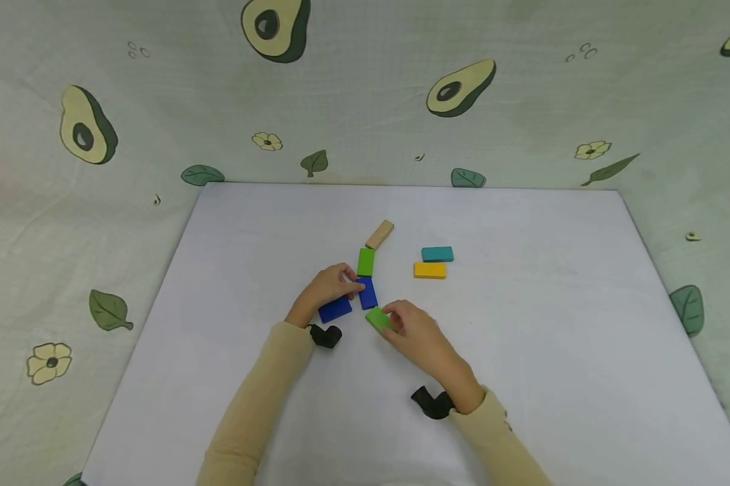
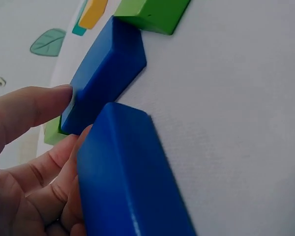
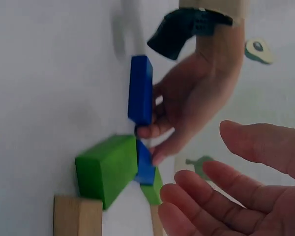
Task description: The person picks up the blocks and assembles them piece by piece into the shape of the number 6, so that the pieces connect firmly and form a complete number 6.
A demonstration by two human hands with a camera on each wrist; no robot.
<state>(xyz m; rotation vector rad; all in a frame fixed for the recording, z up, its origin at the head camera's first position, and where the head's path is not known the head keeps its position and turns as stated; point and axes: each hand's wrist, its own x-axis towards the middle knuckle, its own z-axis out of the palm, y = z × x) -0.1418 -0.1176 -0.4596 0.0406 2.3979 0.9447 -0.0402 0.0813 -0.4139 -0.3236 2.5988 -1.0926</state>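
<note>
1) Blue block (image 1: 368, 295) lies on the table (image 1: 553, 304); the left hand (image 1: 328, 286) touches it, thumb and fingers parted, though I cannot tell whether it pinches
2) Second blue block (image 1: 336, 310) sits just beside the left hand
3) Right hand (image 1: 422, 343), its fingers loosely spread well away from the thumb, is close beside a green block (image 1: 375, 318)

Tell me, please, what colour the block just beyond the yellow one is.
That block is teal; the head view shows it best.
</note>
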